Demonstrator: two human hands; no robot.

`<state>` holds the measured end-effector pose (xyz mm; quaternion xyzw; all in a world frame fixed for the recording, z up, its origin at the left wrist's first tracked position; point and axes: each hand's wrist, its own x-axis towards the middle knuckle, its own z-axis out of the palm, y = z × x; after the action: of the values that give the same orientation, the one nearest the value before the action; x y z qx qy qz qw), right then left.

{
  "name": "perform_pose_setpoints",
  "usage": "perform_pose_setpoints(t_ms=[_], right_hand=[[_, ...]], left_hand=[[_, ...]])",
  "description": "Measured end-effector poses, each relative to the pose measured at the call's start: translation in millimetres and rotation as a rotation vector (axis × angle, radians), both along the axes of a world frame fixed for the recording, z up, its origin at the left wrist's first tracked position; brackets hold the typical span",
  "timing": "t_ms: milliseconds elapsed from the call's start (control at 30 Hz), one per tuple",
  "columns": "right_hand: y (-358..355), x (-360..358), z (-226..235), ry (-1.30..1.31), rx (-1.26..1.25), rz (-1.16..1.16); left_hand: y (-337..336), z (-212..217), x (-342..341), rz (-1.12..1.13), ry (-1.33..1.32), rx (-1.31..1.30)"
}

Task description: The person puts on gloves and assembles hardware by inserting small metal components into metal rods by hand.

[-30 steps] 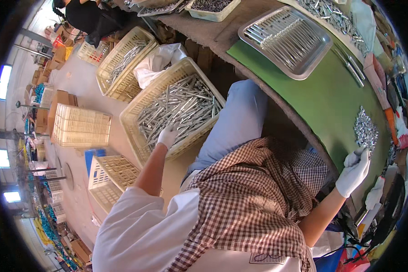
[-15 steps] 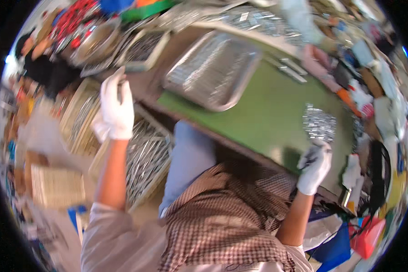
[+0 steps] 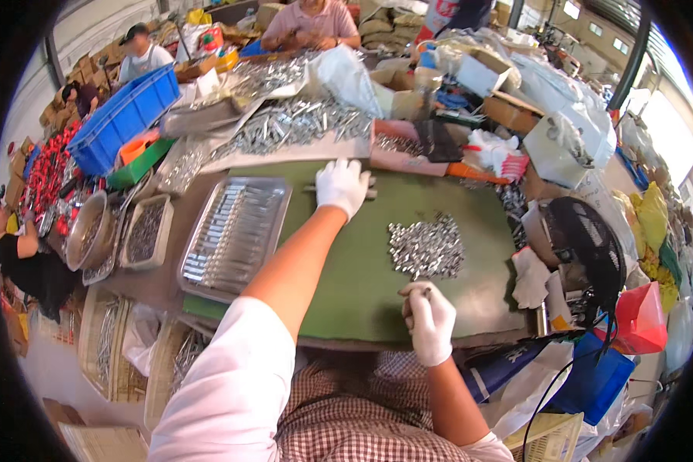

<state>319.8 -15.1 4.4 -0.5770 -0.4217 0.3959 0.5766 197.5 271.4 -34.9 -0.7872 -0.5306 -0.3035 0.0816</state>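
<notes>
Left hand [image 3: 342, 185] palm-down gripping metal rods [image 3: 313, 189] on green surface [image 3: 346, 285], right hand [image 3: 430, 319] fingers pinching small metal piece [image 3: 426, 292] near pile of metal pieces [image 3: 426, 246]

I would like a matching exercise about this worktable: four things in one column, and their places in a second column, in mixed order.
Things:
1. left hand
2. right hand
3. metal tray
4. pile of small metal parts

Places:
A. at the left end of the green mat
B. at the near edge of the mat, fingers pinched on something small
C. on the mat, just beyond the right hand
D. stretched to the far edge of the mat, resting on a few long metal rods

Pairs: 1-D, 2-B, 3-A, 4-C
</notes>
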Motion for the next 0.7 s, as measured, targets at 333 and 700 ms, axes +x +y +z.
perform_pose_setpoints(t_ms=[333,700], right_hand=[[-6,1,-12,-0.219,0.082,0.060],[1,5,-10,-0.200,0.132,0.080]], left_hand=[[-106,8,-31,-0.084,0.079,-0.046],[-139,27,-62,-0.383,-0.002,-0.063]])
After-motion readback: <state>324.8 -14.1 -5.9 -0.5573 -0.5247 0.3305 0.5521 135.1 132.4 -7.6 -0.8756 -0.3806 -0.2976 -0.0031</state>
